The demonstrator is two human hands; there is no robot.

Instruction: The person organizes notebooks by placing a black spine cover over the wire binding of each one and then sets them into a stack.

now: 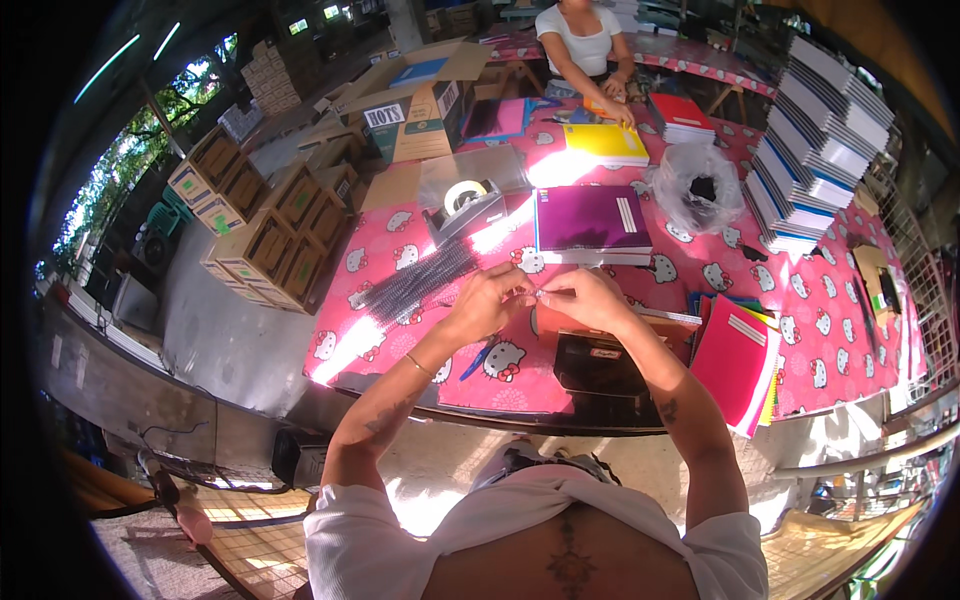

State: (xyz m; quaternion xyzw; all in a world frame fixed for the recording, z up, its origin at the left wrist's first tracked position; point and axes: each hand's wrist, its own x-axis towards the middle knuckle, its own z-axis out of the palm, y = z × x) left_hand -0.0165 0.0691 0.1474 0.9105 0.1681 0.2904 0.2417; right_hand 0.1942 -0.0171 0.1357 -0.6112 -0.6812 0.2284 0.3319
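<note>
Two-Hand Fingertip Hold at the Near Edge of the Bench

Far left: a bundle of thin, dark, ridged spiral coils lies flat on the bench, which is covered in pink, cartoon-patterned cloth. The coils run roughly parallel; their long axis slants from lower left to upper right.

Next: a slender blue tool lies below the left hand, its long axis slanting the same way. The left hand is curled, thumb and forefinger brought together at the tips.

Centre: a tiny piece sits where the fingertips of both hands meet, above the bench. Its form and axis are too small to tell.

The flat orange-brown item lies just below, partly hidden by the right hand; its long axis runs left to right. The right hand pinches with thumb and forefinger at the tiny piece. A dark block stands under the orange-brown item.

Right: a pink-red notebook tops a fanned, multicoloured stack, its long axis pointing away from the person.
</note>
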